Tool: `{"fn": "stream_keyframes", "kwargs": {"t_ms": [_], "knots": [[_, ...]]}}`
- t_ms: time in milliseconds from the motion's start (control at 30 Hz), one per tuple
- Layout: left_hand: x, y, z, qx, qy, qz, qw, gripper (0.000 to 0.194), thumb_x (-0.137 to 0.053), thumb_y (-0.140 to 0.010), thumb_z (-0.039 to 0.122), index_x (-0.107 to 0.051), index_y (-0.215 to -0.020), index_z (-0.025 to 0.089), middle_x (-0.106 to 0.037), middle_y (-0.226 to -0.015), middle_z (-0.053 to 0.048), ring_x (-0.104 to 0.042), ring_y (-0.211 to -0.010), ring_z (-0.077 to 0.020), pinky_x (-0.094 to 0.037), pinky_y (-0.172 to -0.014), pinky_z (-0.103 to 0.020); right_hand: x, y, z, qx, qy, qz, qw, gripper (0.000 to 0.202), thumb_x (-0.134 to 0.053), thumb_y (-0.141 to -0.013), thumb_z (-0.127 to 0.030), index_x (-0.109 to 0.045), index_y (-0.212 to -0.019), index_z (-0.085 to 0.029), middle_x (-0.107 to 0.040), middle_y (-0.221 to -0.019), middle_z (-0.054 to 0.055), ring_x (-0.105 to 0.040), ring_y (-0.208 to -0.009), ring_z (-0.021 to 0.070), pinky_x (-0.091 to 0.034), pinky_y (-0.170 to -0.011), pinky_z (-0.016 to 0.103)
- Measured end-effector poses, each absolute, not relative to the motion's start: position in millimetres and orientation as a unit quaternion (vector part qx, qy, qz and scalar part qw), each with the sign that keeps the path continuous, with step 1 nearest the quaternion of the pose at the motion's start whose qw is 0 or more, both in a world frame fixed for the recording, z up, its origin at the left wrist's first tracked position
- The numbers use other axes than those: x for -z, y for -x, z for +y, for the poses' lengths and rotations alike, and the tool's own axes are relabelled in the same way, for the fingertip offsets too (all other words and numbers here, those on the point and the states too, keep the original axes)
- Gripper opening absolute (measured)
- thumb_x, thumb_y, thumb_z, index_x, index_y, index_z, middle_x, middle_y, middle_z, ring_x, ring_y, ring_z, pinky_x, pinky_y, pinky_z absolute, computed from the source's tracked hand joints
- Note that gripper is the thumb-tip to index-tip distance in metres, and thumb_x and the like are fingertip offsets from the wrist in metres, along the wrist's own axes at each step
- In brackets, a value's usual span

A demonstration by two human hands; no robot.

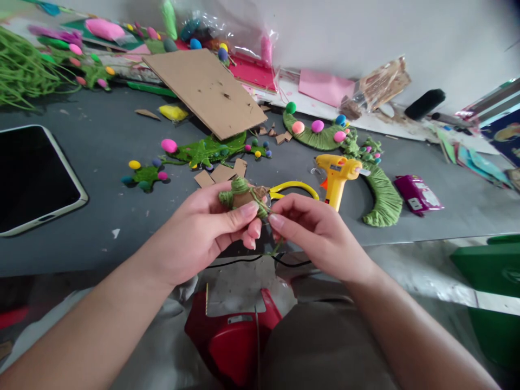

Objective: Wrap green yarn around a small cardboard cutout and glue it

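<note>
A small cardboard piece [242, 200], partly wrapped in green yarn, is held between the thumb and fingers of my left hand [207, 225]. The green yarn [262, 204] runs from it to my right hand [311, 225], whose thumb and forefinger are pinched on the strand. A loose length of yarn hangs below those fingertips. Just behind the hands lie yellow-handled scissors [298, 186], their blades mostly hidden. The yellow glue gun [337, 176] is on the table to the right of them. Small cardboard scraps [222, 173] lie behind my left hand.
A phone [38, 179] lies at the left on the grey table [122, 122]. Farther back are a cardboard sheet [209, 92], green yarn [26, 73] and a yarn-wrapped crescent [314, 131]. A purple packet [418, 194] sits at the right, and a red stool [235, 341] stands below.
</note>
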State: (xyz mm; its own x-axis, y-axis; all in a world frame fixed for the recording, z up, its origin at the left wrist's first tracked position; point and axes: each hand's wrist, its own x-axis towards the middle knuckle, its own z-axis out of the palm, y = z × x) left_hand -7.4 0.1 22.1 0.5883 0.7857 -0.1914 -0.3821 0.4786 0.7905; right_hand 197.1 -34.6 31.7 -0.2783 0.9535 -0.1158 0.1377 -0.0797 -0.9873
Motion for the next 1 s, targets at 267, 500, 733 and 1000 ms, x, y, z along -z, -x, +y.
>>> {"fn": "stream_keyframes", "kwargs": {"t_ms": [267,500,733,1000], "knots": [[-26,14,1,-0.314,-0.372,0.272,0.83,0.003,-0.072,-0.092,0.017,-0.073,-0.094,0.016,-0.065,-0.068,0.0,-0.062,-0.059,-0.0078,-0.052,-0.051,-0.013,-38,-205,-29,-0.584,0.488,-0.557,0.332,0.027,-0.073,-0.091,-0.041,-0.067,-0.084,-0.015,-0.052,-0.064,-0.004,-0.044,-0.056,0.007,-0.034,-0.048,0.02],[-27,13,-1,-0.218,-0.477,0.299,0.797,0.006,-0.073,-0.091,0.02,-0.069,-0.094,0.018,-0.07,-0.065,0.0,-0.066,-0.056,-0.01,-0.058,-0.054,-0.017,-35,-212,-28,-0.427,0.543,-0.653,0.311,0.023,-0.072,-0.092,-0.038,-0.073,-0.087,-0.016,-0.058,-0.068,-0.001,-0.038,-0.055,0.0076,-0.03,-0.048,0.023],[-29,7,0,-0.196,-0.506,0.342,0.767,0.007,-0.073,-0.088,0.019,-0.068,-0.091,0.017,-0.07,-0.062,0.0,-0.067,-0.054,-0.0109,-0.059,-0.053,-0.017,-33,-208,-31,-0.368,0.518,-0.7,0.326,0.014,-0.065,-0.097,-0.028,-0.069,-0.089,-0.017,-0.064,-0.076,0.0,-0.048,-0.062,0.0089,-0.038,-0.052,0.021],[-27,9,0,-0.161,-0.511,0.357,0.765,0.012,-0.077,-0.086,0.024,-0.069,-0.085,0.015,-0.072,-0.063,-0.003,-0.068,-0.053,-0.0115,-0.058,-0.053,-0.017,-36,-210,-29,-0.391,0.513,-0.685,0.338,0.015,-0.069,-0.094,-0.029,-0.07,-0.087,-0.015,-0.061,-0.072,-0.001,-0.044,-0.058,0.0072,-0.035,-0.049,0.02]]}}
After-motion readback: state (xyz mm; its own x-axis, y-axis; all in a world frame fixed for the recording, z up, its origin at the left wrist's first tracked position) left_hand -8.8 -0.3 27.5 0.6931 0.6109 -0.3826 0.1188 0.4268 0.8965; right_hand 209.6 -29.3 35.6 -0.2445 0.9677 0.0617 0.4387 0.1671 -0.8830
